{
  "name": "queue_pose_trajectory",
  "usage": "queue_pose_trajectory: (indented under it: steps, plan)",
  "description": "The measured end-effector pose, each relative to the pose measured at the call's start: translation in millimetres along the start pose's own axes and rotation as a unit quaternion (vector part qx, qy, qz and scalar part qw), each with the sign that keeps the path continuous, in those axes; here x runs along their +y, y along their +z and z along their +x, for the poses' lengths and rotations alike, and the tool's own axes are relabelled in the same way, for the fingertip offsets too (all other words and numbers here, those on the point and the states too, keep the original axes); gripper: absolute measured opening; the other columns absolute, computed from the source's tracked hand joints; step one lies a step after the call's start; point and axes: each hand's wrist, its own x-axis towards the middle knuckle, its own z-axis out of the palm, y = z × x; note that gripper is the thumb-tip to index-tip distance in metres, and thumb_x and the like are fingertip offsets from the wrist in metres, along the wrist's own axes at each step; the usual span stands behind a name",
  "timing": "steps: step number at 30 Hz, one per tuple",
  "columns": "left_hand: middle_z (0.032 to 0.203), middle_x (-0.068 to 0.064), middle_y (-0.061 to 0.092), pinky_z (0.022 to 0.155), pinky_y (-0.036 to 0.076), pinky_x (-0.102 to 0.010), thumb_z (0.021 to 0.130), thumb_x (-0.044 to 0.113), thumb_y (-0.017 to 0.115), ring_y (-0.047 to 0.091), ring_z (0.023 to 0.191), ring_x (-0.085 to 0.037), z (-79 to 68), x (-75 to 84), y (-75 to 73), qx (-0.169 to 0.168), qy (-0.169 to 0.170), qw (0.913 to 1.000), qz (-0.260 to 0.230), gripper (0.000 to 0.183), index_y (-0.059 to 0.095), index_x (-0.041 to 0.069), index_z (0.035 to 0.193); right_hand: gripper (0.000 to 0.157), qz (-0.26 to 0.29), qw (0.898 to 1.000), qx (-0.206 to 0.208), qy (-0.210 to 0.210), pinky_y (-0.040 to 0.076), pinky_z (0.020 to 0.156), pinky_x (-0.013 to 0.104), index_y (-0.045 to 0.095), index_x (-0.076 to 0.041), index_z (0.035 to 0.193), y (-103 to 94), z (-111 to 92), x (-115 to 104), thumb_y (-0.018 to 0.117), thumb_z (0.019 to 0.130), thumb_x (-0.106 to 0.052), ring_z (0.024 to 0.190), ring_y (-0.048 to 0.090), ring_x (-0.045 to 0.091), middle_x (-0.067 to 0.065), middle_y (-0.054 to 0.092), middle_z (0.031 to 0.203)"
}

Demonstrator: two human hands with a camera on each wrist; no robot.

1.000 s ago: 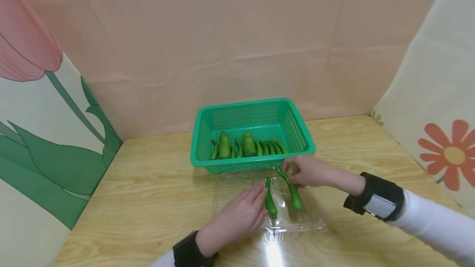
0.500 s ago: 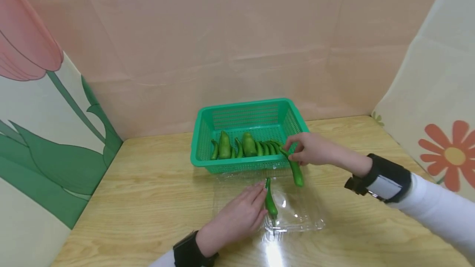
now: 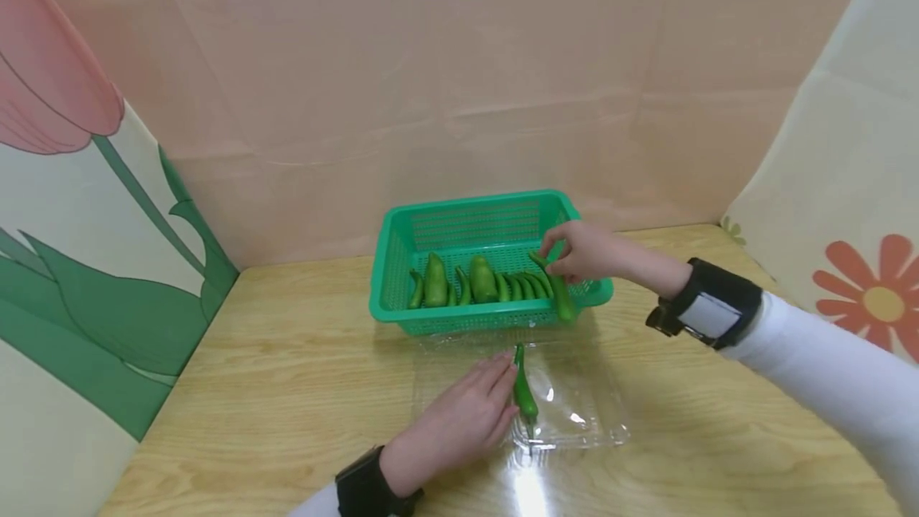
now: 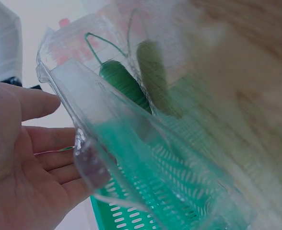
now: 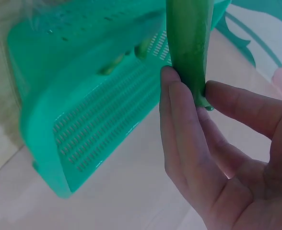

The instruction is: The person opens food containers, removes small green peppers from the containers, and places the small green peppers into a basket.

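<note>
My right hand (image 3: 585,252) pinches the narrow end of a long, smooth green vegetable (image 3: 563,303) between thumb and fingertips; its thicker end hangs over the front right rim of the green basket (image 3: 467,316). The right wrist view shows this vegetable (image 5: 189,43) close up. On the table, a clear plastic container (image 3: 581,397) lies in front of the basket. Inside it is a second slim green vegetable (image 3: 525,389) with a thin tail. My left hand (image 3: 463,417) rests at the container with fingers straight, beside that vegetable; the fingertips touch the clear edge in the left wrist view.
Along the basket's near side lie several green vegetables (image 3: 483,281), two of them fatter. A pale wood-grain table (image 3: 301,389) holds everything. Behind stands a pinkish sheet (image 3: 459,86), with printed flower panels at both sides.
My right hand has lifted the green vegetable out of the clear container and carried it back and up over the basket's right part. The left hand stays where it was.
</note>
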Motion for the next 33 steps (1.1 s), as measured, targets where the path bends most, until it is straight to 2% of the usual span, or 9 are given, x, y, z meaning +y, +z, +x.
queue_pose_trajectory:
  steps: [7, 15, 20, 28, 33]
  plan:
    - [0.144, -0.021, 0.043, 0.112, 0.037, -0.038, 0.1, 0.033, 0.043, 0.042, 0.134, -0.028, -0.6, -0.4, -1.1, -0.004, -0.002, 1.0, -0.003, 0.053, 0.043, -0.005, 0.137, 0.025, 0.002, 1.0, 0.006, 0.026, 0.06, 0.06, 0.031, 0.061, 0.004, 0.111, -11.0, 27, -2, 0.063, 0.088, -0.006, 0.058, 0.064, 0.013, 0.011, 0.068, 0.068]
    - [0.144, -0.021, 0.042, 0.112, 0.037, -0.038, 0.1, 0.033, 0.042, 0.041, 0.135, -0.028, -0.8, 1.1, -1.0, -0.006, -0.002, 1.0, 0.007, 0.053, 0.043, -0.005, 0.137, 0.032, 0.016, 0.997, -0.004, 0.076, 0.061, 0.062, 0.031, 0.058, 0.007, 0.117, -20.8, 50, 4, 0.062, 0.089, -0.008, 0.064, 0.068, 0.017, 0.019, 0.071, 0.078]
    - [0.144, -0.021, 0.042, 0.113, 0.035, -0.037, 0.101, 0.034, 0.04, 0.042, 0.134, -0.028, -0.8, 1.4, -1.2, -0.006, -0.001, 0.9999, 0.01, 0.053, 0.043, -0.005, 0.137, 0.034, 0.03, 0.995, 0.006, 0.097, 0.061, 0.061, 0.03, 0.055, 0.011, 0.116, -24.6, 62, 9, 0.061, 0.089, -0.008, 0.06, 0.066, 0.014, 0.022, 0.07, 0.08]
    - [0.144, -0.021, 0.042, 0.112, 0.036, -0.037, 0.1, 0.033, 0.042, 0.041, 0.135, -0.028, -0.1, 2.0, -1.9, -0.005, 0.0, 0.9999, 0.016, 0.053, 0.044, -0.005, 0.137, 0.015, 0.013, 0.995, 0.015, 0.097, 0.06, 0.059, 0.03, 0.064, 0.005, 0.092, -22.3, 76, 21, 0.063, 0.086, -0.008, 0.064, 0.069, 0.023, 0.016, 0.071, 0.078]
    - [0.144, -0.021, 0.042, 0.113, 0.034, -0.036, 0.1, 0.034, 0.041, 0.04, 0.135, -0.027, -0.2, 2.9, -1.6, -0.002, 0.001, 0.9998, 0.019, 0.053, 0.043, -0.004, 0.137, 0.012, -0.021, 0.992, -0.01, 0.126, 0.053, 0.05, 0.024, 0.066, 0.003, 0.082, -20.3, 84, 23, 0.062, 0.084, -0.008, 0.052, 0.06, 0.014, 0.011, 0.069, 0.067]
